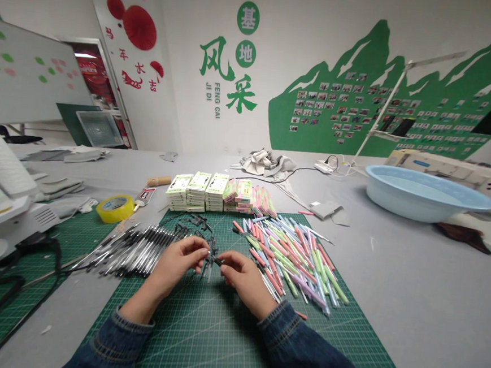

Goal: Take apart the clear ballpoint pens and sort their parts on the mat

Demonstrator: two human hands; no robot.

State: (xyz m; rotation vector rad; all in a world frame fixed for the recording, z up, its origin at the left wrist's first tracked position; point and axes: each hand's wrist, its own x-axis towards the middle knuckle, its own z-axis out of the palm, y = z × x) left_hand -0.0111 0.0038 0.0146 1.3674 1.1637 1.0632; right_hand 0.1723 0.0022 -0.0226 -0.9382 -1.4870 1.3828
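Both hands meet over the green cutting mat (216, 340). My left hand (181, 260) is closed in a pinch, and whatever is between its fingertips is too small to name. Pinched in my right hand (247, 279) is a small black plastic piece (219, 261), pointing toward the left fingertips. Small black plastic parts (208, 270) lie between and behind the hands. Beside my left hand is a heap of slim clear-and-black pens or refills (138, 252). Right of my right hand spreads a pile of pink, green, blue and purple pens (295, 256).
Stacked small boxes (198, 191) stand behind the mat, with pink boxes (245, 192) alongside. Yellow tape (116, 209) and a glue tube (145, 196) lie left. A blue basin (427, 195) sits right; a white machine (4, 227) stands at far left. Cloth (268, 164) lies at the back.
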